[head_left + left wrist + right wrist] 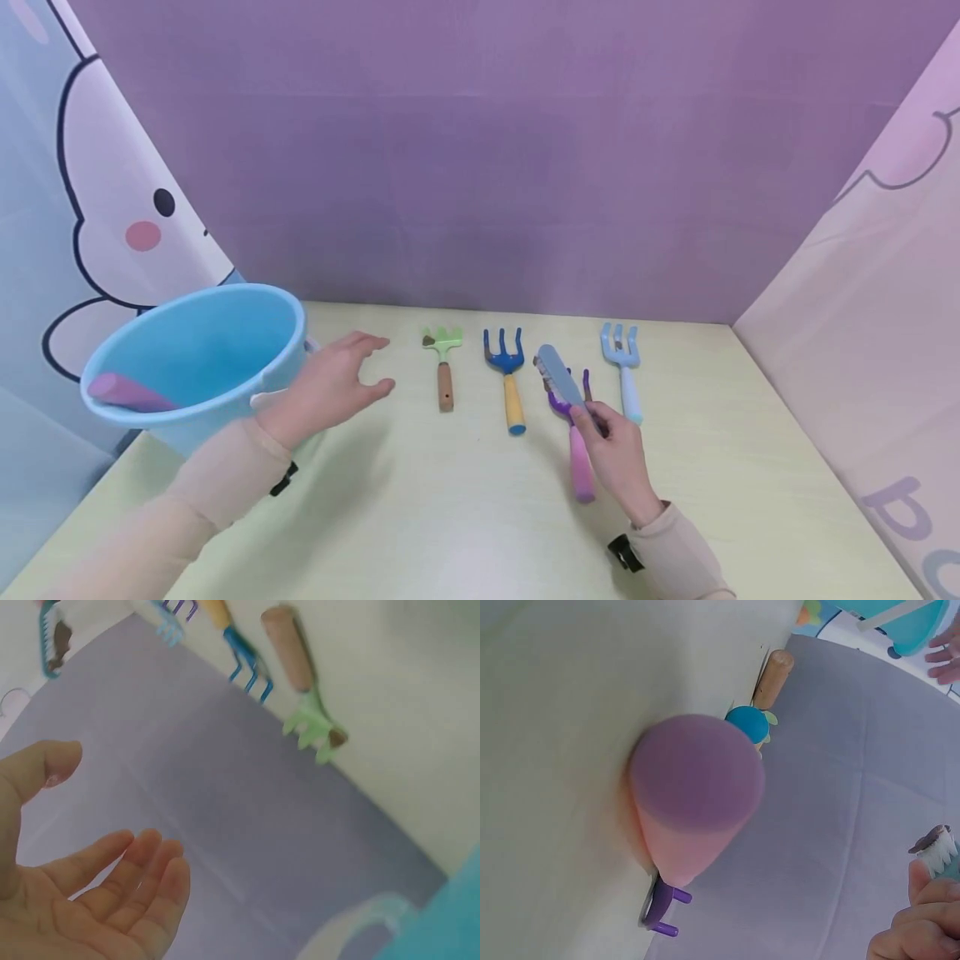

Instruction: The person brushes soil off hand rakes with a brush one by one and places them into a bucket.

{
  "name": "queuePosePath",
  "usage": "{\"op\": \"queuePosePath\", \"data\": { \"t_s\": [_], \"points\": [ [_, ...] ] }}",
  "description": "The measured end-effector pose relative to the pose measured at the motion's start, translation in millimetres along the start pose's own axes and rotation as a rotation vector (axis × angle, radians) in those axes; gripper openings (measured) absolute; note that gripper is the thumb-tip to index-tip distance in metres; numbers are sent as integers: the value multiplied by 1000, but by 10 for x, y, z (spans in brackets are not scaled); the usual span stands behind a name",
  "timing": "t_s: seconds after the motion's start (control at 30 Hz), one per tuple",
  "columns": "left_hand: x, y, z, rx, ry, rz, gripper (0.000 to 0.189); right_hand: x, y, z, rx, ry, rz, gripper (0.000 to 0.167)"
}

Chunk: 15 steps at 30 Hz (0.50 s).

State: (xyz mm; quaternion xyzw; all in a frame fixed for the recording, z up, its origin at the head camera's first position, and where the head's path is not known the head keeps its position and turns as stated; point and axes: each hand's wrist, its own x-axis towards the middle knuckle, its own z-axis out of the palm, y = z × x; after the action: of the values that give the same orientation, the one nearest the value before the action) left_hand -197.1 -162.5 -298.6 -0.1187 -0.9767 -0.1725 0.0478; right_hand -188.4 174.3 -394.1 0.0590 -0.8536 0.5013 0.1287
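Note:
My right hand (618, 454) grips a blue-grey brush (561, 379) by its handle, raised over the table. White bristles with a brown smudge show on the brush (939, 855) in the right wrist view. Below it lies a purple hand fork with a pink handle (582, 467), partly hidden by the brush and hand. My left hand (330, 387) is in the air beside the light-blue bucket (281, 367), fingers spread from the thumb, holding nothing. A pink handle (131, 393) leans on the bucket's rim inside.
Across the table (450, 500) lie a small green rake with a brown wooden handle (446, 387), a blue fork with a yellow handle (513, 404) and a light-blue fork (628, 387). A purple backdrop (487, 167) stands behind, with printed cloth on both sides.

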Motion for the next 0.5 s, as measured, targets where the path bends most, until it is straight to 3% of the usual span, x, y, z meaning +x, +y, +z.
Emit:
{"op": "queuePosePath", "data": {
  "t_s": [0.23,0.5],
  "points": [
    [205,-30,341,-70,-43,-33,60,6,14,4,18,-1,7,19],
    [461,-102,767,-151,-119,-115,61,10,10,-2,38,-10,5,21]
  ]
}}
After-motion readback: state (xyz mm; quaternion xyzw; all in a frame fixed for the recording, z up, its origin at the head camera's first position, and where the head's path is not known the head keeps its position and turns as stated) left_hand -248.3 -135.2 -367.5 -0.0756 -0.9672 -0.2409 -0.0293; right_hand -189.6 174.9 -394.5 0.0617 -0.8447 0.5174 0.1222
